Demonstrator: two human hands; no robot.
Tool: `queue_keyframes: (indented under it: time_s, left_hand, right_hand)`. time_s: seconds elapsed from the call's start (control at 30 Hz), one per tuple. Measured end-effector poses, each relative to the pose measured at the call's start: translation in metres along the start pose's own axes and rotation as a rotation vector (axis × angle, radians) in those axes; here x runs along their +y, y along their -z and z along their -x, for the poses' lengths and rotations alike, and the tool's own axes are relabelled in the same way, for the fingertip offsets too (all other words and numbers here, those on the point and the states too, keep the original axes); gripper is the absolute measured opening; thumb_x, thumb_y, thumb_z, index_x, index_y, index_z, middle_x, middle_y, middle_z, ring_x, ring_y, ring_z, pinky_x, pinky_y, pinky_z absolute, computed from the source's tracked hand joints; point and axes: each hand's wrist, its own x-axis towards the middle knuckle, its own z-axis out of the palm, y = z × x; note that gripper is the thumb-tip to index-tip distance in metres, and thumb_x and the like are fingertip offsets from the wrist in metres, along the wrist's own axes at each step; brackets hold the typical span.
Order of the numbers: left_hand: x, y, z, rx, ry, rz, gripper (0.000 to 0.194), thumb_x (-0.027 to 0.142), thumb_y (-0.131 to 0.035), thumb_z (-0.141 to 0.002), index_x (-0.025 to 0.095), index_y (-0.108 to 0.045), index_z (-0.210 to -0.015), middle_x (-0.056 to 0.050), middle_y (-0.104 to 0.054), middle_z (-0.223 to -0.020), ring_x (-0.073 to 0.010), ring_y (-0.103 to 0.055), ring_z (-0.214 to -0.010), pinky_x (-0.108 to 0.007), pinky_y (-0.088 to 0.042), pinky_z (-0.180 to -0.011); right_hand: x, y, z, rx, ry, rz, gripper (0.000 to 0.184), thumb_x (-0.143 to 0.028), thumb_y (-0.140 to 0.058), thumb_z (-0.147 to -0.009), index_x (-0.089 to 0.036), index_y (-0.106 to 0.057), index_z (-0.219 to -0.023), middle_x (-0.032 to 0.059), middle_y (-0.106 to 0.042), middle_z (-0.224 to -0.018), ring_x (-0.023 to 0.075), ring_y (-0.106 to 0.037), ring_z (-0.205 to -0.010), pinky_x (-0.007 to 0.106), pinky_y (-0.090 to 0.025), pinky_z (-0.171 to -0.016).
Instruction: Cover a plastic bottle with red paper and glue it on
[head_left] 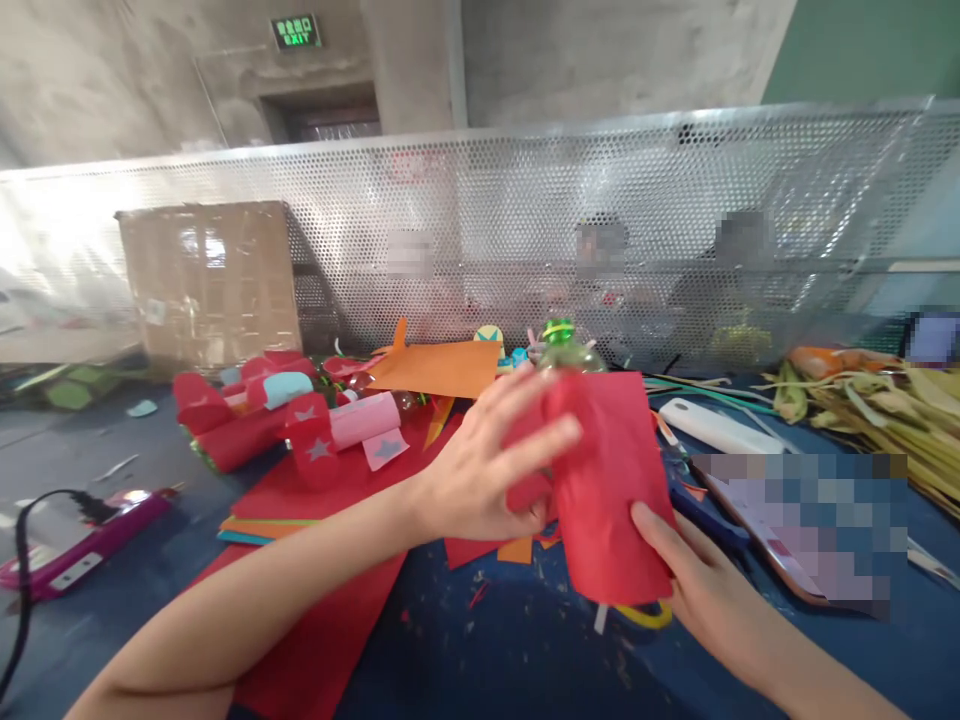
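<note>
A clear plastic bottle with a green cap (558, 332) stands near the middle of the table, a sheet of red paper (611, 490) curved around its body. My right hand (694, 565) grips the wrapped bottle low on its right side, thumb on the paper in front. At the left edge of the paper is my left hand (491, 470), its fingers spread and slightly blurred; whether the fingertips press on the paper I cannot tell. Below the bottle a yellow loop (646, 616) shows in part. Red paper sheets (322, 620) lie beneath my left forearm.
Red paper-covered crafts with grey stars (311, 440) stand at the left, near an orange sheet (442, 368). A purple power strip (90, 555) with a black cable lies far left. Rightward are a white tool (720, 427), a phone (795, 540) and dry husks (900, 410). A perforated panel (510, 190) closes the back.
</note>
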Motion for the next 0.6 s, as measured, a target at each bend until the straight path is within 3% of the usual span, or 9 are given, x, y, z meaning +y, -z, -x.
queue_keyframes:
  time_s: [0.07,0.13,0.2,0.3,0.47,0.6]
  left_hand:
    - [-0.006,-0.005,0.002,0.075,0.117,0.183,0.077,0.032,-0.069,-0.077,0.027,-0.034,-0.146,-0.012,-0.037,-0.151,-0.0339,-0.027,-0.142,-0.061,-0.025,-0.113]
    - [-0.009,-0.013,0.005,-0.01,0.327,0.526,0.077,0.044,-0.063,-0.084,0.026,-0.026,-0.149,-0.016,-0.043,-0.146,-0.0329,-0.04,-0.135,-0.058,-0.036,-0.108]
    - [-0.008,-0.022,0.007,-0.058,0.511,0.842,0.076,0.054,-0.064,-0.081,0.024,-0.035,-0.144,-0.017,-0.053,-0.138,-0.0334,-0.05,-0.127,-0.057,-0.041,-0.105]
    - [0.002,-0.035,0.01,-0.015,0.678,1.107,0.075,0.053,-0.077,-0.068,0.019,-0.049,-0.129,-0.018,-0.057,-0.133,-0.035,-0.055,-0.122,-0.054,-0.043,-0.103]
    - [0.02,-0.043,0.015,0.046,0.77,1.236,0.063,0.038,-0.082,-0.068,0.018,-0.051,-0.119,-0.015,-0.063,-0.124,-0.0319,-0.061,-0.115,-0.049,-0.047,-0.099]
    - [0.024,-0.042,0.014,0.079,0.839,1.231,0.054,0.031,-0.082,-0.069,0.018,-0.054,-0.112,-0.013,-0.068,-0.115,-0.0292,-0.066,-0.105,-0.045,-0.051,-0.092]
  right_hand:
    - [-0.006,0.0,-0.004,0.052,-0.018,-0.035,0.053,-0.062,-0.05,-0.084,-0.029,-0.064,-0.124,0.0041,-0.066,-0.125,0.0303,-0.058,-0.12,0.038,-0.052,-0.096]
    - [-0.01,-0.002,-0.006,0.068,-0.058,-0.066,0.055,-0.064,-0.052,-0.083,-0.029,-0.063,-0.124,0.0039,-0.068,-0.123,0.0301,-0.058,-0.12,0.039,-0.051,-0.097]
    - [-0.01,-0.006,-0.006,0.064,-0.097,-0.068,0.061,-0.067,-0.056,-0.079,-0.027,-0.063,-0.124,0.0055,-0.068,-0.123,0.0305,-0.057,-0.121,0.04,-0.051,-0.097]
    - [-0.005,-0.013,-0.004,0.007,-0.127,-0.037,0.069,-0.071,-0.056,-0.076,-0.025,-0.061,-0.127,0.007,-0.064,-0.13,0.0299,-0.051,-0.128,0.04,-0.046,-0.103]
    - [0.005,-0.019,-0.004,-0.109,-0.016,0.022,0.07,-0.069,-0.052,-0.079,-0.026,-0.054,-0.134,0.0068,-0.055,-0.14,0.0277,-0.039,-0.137,0.042,-0.037,-0.11]
    - [0.006,-0.019,-0.005,-0.121,0.02,0.042,0.066,-0.068,-0.051,-0.08,-0.026,-0.057,-0.131,0.0079,-0.059,-0.135,0.0283,-0.047,-0.131,0.042,-0.043,-0.106]
